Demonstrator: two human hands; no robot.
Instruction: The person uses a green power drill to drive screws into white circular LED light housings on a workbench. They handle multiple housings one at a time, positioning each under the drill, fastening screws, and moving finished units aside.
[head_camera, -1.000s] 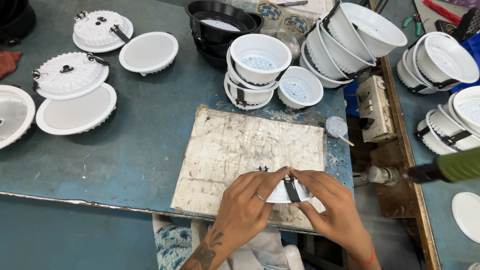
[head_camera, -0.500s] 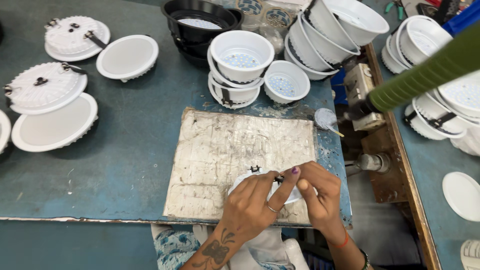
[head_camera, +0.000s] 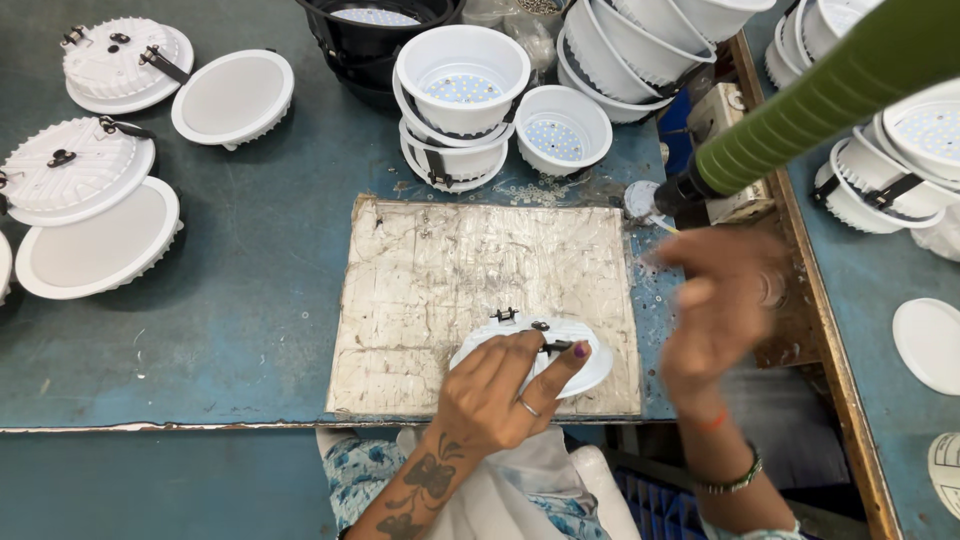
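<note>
Pressing down with thumb and fingers, the left hand (head_camera: 495, 385) grips a white round lamp housing (head_camera: 575, 350) that lies face down on a scuffed work board (head_camera: 450, 280) on the blue desk (head_camera: 240, 330). Small black clips (head_camera: 505, 314) sit on the housing's back, just beyond the fingertips. The right hand (head_camera: 715, 300) is lifted off to the right of the housing, blurred; whether it is grasping anything I cannot tell. Just above it hangs a green-sleeved tool (head_camera: 810, 100) with a dark tip. Beyond both hands stand stacked white housings (head_camera: 460, 90) and a single bowl-shaped one (head_camera: 565, 130) beside a black housing (head_camera: 370, 40). Far to the left of the left hand lie more finished white lamps (head_camera: 95, 215), some face up, some back up.
</note>
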